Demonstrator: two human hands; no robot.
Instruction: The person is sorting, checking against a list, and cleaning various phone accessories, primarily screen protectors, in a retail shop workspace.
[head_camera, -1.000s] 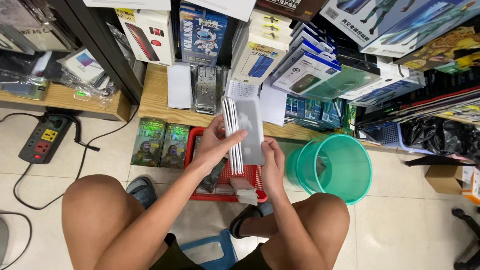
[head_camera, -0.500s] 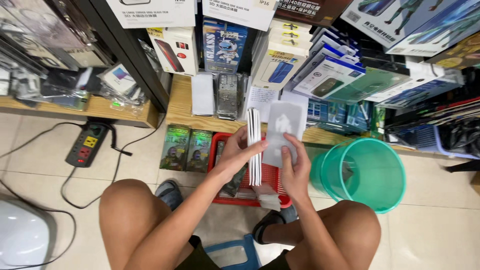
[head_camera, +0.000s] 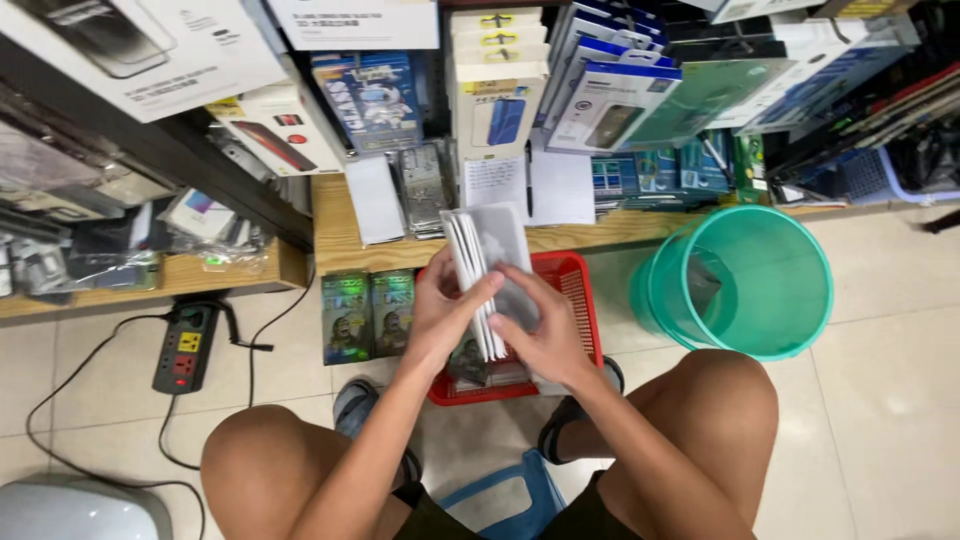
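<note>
Together, the left hand (head_camera: 445, 315) and right hand (head_camera: 545, 335) held a stack of flat grey packets (head_camera: 487, 265), fingers closed around it, above a red basket (head_camera: 578, 290) beside a green bin (head_camera: 745, 285).

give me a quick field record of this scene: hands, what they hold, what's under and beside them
left hand: grips the stack of flat packets from the left, thumb on the front edge
right hand: fingers on the stack's front face
stack: held upright on edge
below hands: red basket on the floor
right of basket: green bin
left of basket: two green packs, power strip
</note>
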